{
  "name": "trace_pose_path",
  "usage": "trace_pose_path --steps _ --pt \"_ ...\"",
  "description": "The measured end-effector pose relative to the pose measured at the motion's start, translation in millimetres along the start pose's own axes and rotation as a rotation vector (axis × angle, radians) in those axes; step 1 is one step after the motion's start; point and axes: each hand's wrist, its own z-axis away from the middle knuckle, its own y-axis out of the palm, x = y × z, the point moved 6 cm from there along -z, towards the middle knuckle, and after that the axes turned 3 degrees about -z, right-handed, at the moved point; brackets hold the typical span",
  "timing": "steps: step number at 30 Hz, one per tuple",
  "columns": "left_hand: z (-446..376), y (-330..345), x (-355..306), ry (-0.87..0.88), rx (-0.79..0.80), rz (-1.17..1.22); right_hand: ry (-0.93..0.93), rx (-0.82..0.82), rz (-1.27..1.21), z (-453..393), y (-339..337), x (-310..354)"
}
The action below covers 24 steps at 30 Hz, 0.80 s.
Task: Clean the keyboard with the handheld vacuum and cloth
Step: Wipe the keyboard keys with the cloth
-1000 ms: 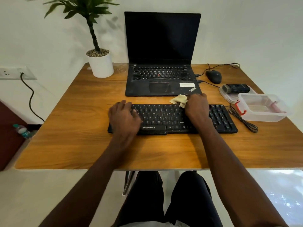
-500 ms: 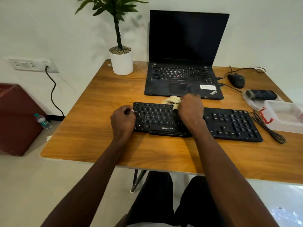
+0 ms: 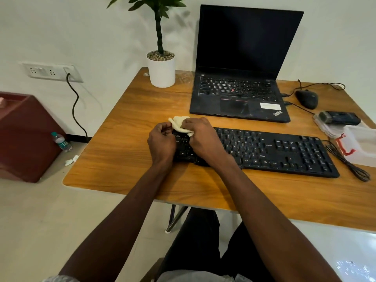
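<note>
Fingers of my right hand (image 3: pixel 200 139) pinch the crumpled cream cloth (image 3: pixel 180 124) at the black full-size keyboard's (image 3: pixel 274 151) nine-o'clock end, left hand (image 3: pixel 161 140) curled bracing it: wiping step, next likely strokes toward three o'clock.

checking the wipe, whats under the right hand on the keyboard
A pale cloth sticks out from under the right hand, over the far left corner of the keyboard. The keys beneath the hand and the rest of the cloth are covered.

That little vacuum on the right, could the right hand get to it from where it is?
Probably yes: the handheld vacuum lies uncovered on a clear lid, nothing between. But the right hand holds the cloth.
</note>
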Motion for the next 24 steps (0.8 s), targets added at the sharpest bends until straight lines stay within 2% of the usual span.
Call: trace_pose_path --steps 3,5,7,9,12,14,18,21,23,24 --pt "1.6 -1.8 -3.2 0.003 -0.017 -0.008 -0.086 0.118 -0.041 25.3 0.4 14.1" --pt "1.2 -2.0 -3.0 -0.002 -0.024 0.016 -0.063 0.175 -0.096 37.0 -9.4 12.8" --pt "1.0 -1.9 -1.9 -0.014 -0.024 0.012 -0.010 0.113 -0.168 39.8 -25.7 5.1" --pt "3.8 -3.0 -6.1 0.010 -0.031 -0.037 -0.030 -0.015 -0.119 41.3 -36.1 5.0" --pt "15.9 0.1 -28.3 0.287 -0.051 -0.272 -0.066 0.028 0.029 53.6 -21.8 10.0" --pt "24.9 12.0 -36.9 0.462 0.025 -0.481 -0.053 -0.005 0.083 69.0 -19.2 3.8" --pt "29.1 19.5 -36.1 0.491 0.074 -0.649 0.140 -0.120 0.095 100.2 -50.0 -40.3" --pt "32.6 16.9 -37.9 0.468 0.066 -0.677 0.382 -0.299 0.048 121.3 -84.5 -82.7" --pt "39.1 18.6 -44.0 0.489 0.054 -0.696 0.507 -0.367 0.087 127.8 -91.0 -84.7" --pt "46.4 24.2 -50.9 0.532 0.054 -0.696 0.498 -0.369 0.111 126.0 -88.1 -73.6"
